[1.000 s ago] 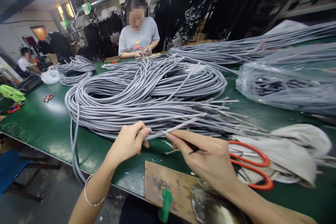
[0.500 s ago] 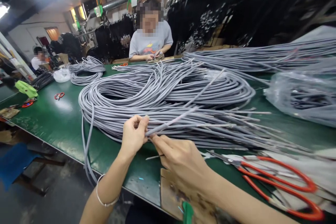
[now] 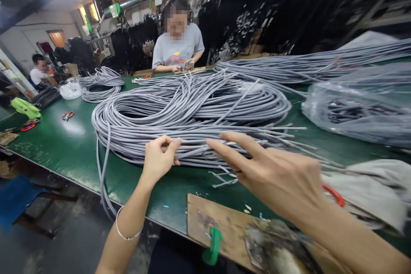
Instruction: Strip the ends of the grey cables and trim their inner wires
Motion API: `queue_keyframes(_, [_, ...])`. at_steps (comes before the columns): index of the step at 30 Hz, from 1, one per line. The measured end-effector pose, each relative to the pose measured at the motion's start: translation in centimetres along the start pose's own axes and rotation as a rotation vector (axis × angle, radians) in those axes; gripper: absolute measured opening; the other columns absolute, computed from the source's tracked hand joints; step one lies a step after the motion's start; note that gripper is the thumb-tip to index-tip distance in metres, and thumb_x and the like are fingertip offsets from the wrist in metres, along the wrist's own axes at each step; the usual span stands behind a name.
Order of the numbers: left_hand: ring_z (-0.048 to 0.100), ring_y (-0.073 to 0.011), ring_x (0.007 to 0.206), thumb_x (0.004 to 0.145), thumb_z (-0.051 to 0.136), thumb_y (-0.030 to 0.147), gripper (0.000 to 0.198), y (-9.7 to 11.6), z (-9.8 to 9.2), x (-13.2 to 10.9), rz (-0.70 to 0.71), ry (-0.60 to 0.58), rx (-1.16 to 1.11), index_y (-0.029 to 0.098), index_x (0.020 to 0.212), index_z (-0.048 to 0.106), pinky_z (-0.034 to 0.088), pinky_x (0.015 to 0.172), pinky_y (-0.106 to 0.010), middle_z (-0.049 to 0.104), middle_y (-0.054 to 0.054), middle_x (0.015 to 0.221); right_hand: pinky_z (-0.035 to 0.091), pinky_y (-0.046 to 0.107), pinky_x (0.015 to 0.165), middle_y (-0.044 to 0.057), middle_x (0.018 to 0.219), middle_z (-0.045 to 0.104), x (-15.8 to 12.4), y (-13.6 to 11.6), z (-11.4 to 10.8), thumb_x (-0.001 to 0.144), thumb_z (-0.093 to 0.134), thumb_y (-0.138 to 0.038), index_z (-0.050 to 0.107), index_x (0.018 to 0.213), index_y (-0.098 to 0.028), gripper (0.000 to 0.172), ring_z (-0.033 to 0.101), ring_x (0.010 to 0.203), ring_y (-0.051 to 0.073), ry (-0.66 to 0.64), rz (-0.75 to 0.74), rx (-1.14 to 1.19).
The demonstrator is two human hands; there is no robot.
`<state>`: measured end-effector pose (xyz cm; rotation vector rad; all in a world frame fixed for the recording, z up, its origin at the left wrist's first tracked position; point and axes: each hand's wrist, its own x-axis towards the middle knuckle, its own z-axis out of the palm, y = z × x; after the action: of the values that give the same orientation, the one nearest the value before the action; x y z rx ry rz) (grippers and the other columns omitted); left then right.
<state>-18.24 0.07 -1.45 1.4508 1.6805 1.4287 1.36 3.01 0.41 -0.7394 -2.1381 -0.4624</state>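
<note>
The left hand point(image 3: 160, 158) pinches a grey cable point(image 3: 195, 150) between its fingers, probably steadying it against the coiled bundle point(image 3: 135, 137). At 3 o'clock, the right hand point(image 3: 279, 171) has its foremost fingers parted. The bundle lies at 12 o'clock across the desk point(image 3: 163, 188).

Your left hand point(image 3: 159, 157) pinches a slim grey cable point(image 3: 194, 153) at the coiled grey cable bundle point(image 3: 199, 109); right hand point(image 3: 279, 171) spread near it. Flat brown board point(image 3: 204, 209) at green tabletop's point(image 3: 160, 203) near edge.
</note>
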Motion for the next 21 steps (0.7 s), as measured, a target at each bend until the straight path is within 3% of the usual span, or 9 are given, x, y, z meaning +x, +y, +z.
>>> queue_keyframes(3, [0.058,-0.0146,0.062,0.082,0.055,0.038,0.028,0.0,-0.1,-0.2,0.249,0.455,0.23,0.019,0.063,0.051,0.048,0.064,-0.027,0.059,-0.001,0.062,0.024,0.025,0.041,-0.001,0.074,0.071,-0.4,0.4,1.1,0.077,0.043,-0.001,0.067,0.082,-0.021,0.032,0.045,0.04,0.008,0.061,-0.139,-0.144])
queue_keyframes(4, [0.059,-0.0158,0.068,0.084,0.053,0.037,0.026,0.1,0.1,-0.4,0.384,0.574,0.277,0.019,0.065,0.053,0.048,0.07,-0.029,0.061,-0.003,0.066,0.025,0.024,0.041,-0.001,0.069,0.069,-0.5,0.4,1.3,0.082,0.044,-0.004,0.066,0.079,-0.02,0.027,0.046,0.041,0.008,0.082,-0.129,-0.14])
queue_keyframes(5, [0.06,-0.0166,0.072,0.086,0.052,0.037,0.025,0.2,0.4,-0.6,0.534,0.61,0.297,0.02,0.068,0.054,0.049,0.073,-0.03,0.063,-0.004,0.07,0.026,0.024,0.042,-0.001,0.066,0.067,-0.7,0.2,1.4,0.086,0.046,-0.009,0.065,0.078,-0.019,0.023,0.047,0.041,0.008,0.098,-0.112,-0.119])
queue_keyframes(6, [0.062,-0.0172,0.075,0.087,0.051,0.038,0.024,0.3,0.8,-0.9,0.685,0.554,0.304,0.02,0.072,0.056,0.049,0.075,-0.031,0.065,-0.005,0.072,0.027,0.023,0.042,-0.002,0.063,0.066,-0.9,0.0,1.4,0.088,0.047,-0.014,0.064,0.078,-0.019,0.021,0.047,0.041,0.008,0.106,-0.097,-0.082])
queue_keyframes(8, [0.065,-0.0181,0.081,0.087,0.052,0.039,0.023,0.4,1.8,-1.3,0.926,0.288,0.346,0.02,0.08,0.061,0.05,0.077,-0.032,0.069,-0.006,0.079,0.029,0.022,0.042,-0.002,0.059,0.062,-1.1,-0.3,1.1,0.092,0.045,-0.02,0.063,0.077,-0.018,0.023,0.049,0.042,0.008,0.098,-0.078,0.005])
queue_keyframes(10, [0.066,-0.0185,0.086,0.089,0.05,0.034,0.02,0.4,2.5,-1.5,1.012,0.095,0.428,0.019,0.087,0.063,0.049,0.083,-0.033,0.071,-0.007,0.086,0.03,0.022,0.041,-0.001,0.057,0.059,-1.2,-0.5,0.8,0.093,0.042,-0.021,0.062,0.077,-0.017,0.026,0.051,0.042,0.009,0.079,-0.063,0.083])
queue_keyframes(14, [0.065,-0.0153,0.073,0.095,0.032,0.019,0.03,-0.3,2.7,-1.4,0.933,-0.062,0.539,0.015,0.097,0.062,0.047,0.076,-0.03,0.071,-0.007,0.08,0.034,0.022,0.043,-0.001,0.061,0.063,-1.3,0.1,0.3,0.093,0.042,-0.022,0.061,0.078,-0.019,0.025,0.055,0.045,0.009,0.045,-0.031,0.185])
queue_keyframes(17, [0.063,-0.0165,0.068,0.096,0.032,0.029,0.032,-0.4,2.0,-1.5,0.812,-0.303,0.66,0.014,0.097,0.06,0.045,0.064,-0.027,0.069,-0.009,0.08,0.038,0.021,0.044,-0.001,0.062,0.066,-1.3,0.9,0.0,0.092,0.041,-0.022,0.062,0.076,-0.021,0.026,0.057,0.046,0.009,0.023,-0.024,0.222])
queue_keyframes(21, [0.06,-0.0179,0.063,0.095,0.034,0.032,0.031,0.4,1.0,-1.9,0.68,-0.458,0.815,0.015,0.087,0.058,0.035,0.053,-0.025,0.064,-0.008,0.075,0.039,0.019,0.044,0.0,0.063,0.068,-2.0,1.6,0.1,0.09,0.045,-0.02,0.064,0.079,-0.019,0.022,0.057,0.045,0.008,0.042,-0.116,0.289])
